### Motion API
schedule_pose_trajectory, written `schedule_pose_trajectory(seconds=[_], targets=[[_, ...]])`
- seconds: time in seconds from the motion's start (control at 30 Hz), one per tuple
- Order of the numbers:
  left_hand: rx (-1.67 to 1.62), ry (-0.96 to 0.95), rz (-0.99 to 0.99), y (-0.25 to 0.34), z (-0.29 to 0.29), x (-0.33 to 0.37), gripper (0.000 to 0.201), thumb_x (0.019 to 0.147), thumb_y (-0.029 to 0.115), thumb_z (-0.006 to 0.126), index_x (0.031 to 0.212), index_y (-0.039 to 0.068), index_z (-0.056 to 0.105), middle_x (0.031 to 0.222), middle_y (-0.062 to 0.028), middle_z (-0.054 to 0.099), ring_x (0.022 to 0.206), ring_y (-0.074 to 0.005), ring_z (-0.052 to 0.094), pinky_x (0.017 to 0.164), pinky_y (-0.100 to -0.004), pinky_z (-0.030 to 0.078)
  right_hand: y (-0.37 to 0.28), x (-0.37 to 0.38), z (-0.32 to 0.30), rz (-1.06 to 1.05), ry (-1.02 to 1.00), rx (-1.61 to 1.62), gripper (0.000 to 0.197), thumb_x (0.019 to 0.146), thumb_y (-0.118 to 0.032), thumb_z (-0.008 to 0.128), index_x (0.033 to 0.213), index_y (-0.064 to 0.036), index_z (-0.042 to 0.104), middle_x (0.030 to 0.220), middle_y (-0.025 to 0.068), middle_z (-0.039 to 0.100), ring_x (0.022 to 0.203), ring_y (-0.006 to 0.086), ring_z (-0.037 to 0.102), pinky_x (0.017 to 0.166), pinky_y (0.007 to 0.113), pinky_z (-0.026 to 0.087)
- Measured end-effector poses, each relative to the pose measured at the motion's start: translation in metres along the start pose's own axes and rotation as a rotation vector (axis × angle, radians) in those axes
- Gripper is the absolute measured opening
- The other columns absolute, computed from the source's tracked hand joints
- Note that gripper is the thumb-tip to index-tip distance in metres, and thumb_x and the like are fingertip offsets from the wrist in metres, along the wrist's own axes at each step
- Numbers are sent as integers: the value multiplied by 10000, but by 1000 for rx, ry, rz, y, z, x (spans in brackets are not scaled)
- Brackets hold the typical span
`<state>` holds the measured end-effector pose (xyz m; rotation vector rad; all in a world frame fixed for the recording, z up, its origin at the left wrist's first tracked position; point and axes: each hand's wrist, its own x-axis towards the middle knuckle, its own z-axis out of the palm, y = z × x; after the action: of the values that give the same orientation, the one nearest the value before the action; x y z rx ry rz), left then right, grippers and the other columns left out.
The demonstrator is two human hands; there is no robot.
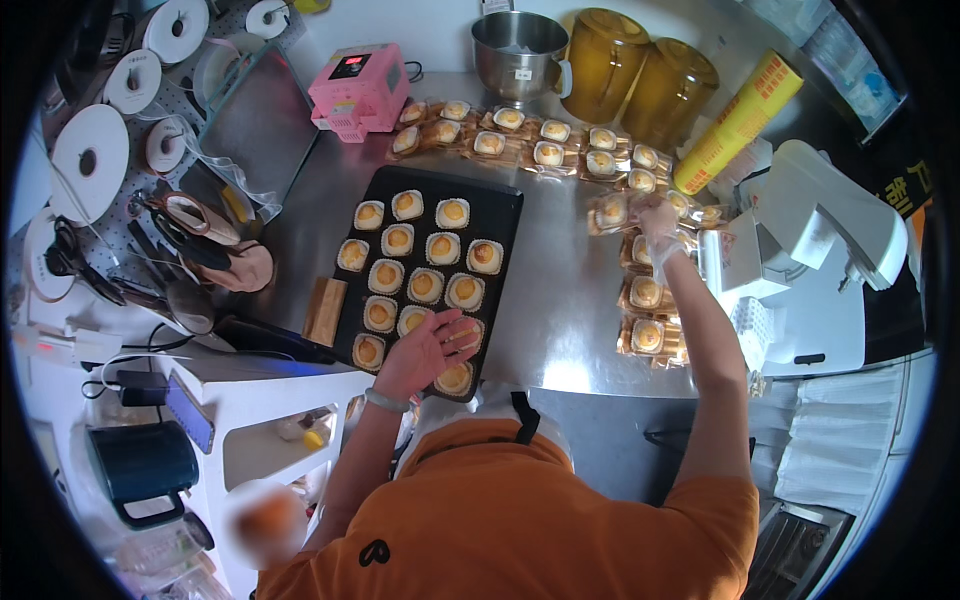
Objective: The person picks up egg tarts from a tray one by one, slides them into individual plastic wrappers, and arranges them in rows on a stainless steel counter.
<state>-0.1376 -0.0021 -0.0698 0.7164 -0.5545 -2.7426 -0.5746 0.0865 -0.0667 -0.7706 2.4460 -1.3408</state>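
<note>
Golden tarts (425, 286) look light, crumbly; best held by paper sides. Left hand (430, 350) open over tray (502, 212); right hand (655, 215), right of tray, at a packet (608, 213), grip unclear.

Through the head camera I'm seeing a pegboard (222, 22) rising at left, a pale wall (430, 30) standing behind the metal surface (550, 240), light (567, 375) glaring near its front edge, and a white curtain (835, 430) hanging lower right.
</note>
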Motion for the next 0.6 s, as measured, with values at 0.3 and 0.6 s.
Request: schedule_pose_trajectory(seconds=[0.3,0.6], targets=[[-77,110,92,-1,-24,-36,390,970,356,364,1197,60,477,1182,-130,543,1075,-271,528,949,-429,415,148,119,50,466,201,-178,520,685,-411,658,976,20,654,971,200,652,938,311,625,789,362,475],[310,543,471,30,-87,-81,262,924,247,510,1074,45,581,990,-83,647,920,-190,614,797,-322,483,103,91,33,204,87,-573,576,767,-402,627,1074,77,545,984,218,630,868,296,623,722,374,488]])
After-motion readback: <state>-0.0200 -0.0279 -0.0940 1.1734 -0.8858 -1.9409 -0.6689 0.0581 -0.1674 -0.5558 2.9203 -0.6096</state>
